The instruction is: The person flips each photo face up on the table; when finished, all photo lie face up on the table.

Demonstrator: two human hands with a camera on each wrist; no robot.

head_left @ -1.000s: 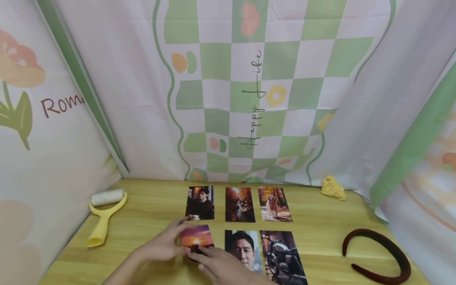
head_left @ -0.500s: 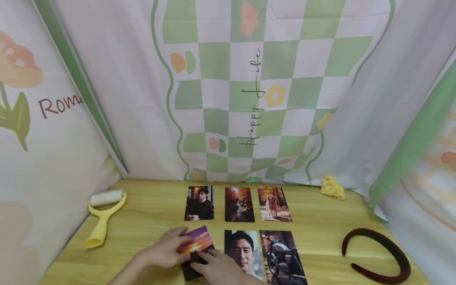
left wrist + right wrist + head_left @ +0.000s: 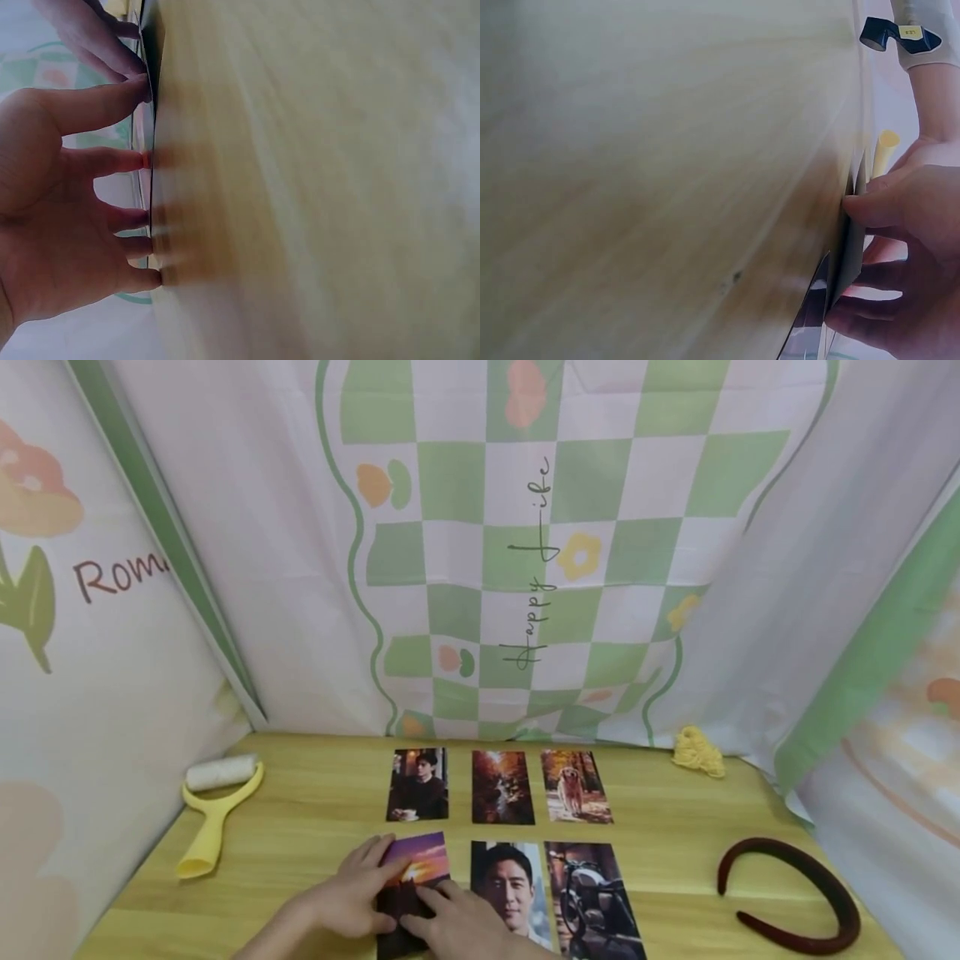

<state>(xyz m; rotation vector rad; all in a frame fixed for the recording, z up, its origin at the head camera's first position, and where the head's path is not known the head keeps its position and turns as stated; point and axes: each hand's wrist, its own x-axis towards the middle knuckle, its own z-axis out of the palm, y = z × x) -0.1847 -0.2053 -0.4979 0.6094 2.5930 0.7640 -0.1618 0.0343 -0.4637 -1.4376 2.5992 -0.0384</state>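
Note:
A sunset photo card (image 3: pixel 426 853) with a dark lower half lies at the left of the front row of cards. Along its left side, the fingers of my left hand (image 3: pixel 345 895) rest on it, fairly straight. My right hand (image 3: pixel 467 925) touches its lower right part with extended fingers. In the left wrist view, the left hand's (image 3: pixel 64 240) fingertips meet the card's thin edge. In the right wrist view, the right hand's (image 3: pixel 934 274) thumb and fingers are against the card's edge. Part of the card's lower portion is hidden by the hands.
To the right lie a portrait card (image 3: pixel 506 881) and a motorcycle card (image 3: pixel 592 893). Behind are a seated-person card (image 3: pixel 417 785), an autumn-path card (image 3: pixel 502 787) and a dog card (image 3: pixel 576 787). A yellow-handled roller (image 3: pixel 206 818), yellow yarn (image 3: pixel 697 752) and a dark red headband (image 3: pixel 832 893) lie around.
The sunset card first turned at a tilt, then straightened to sit more upright in line with the seated-person card. Both hands moved slightly with it and stayed in contact.

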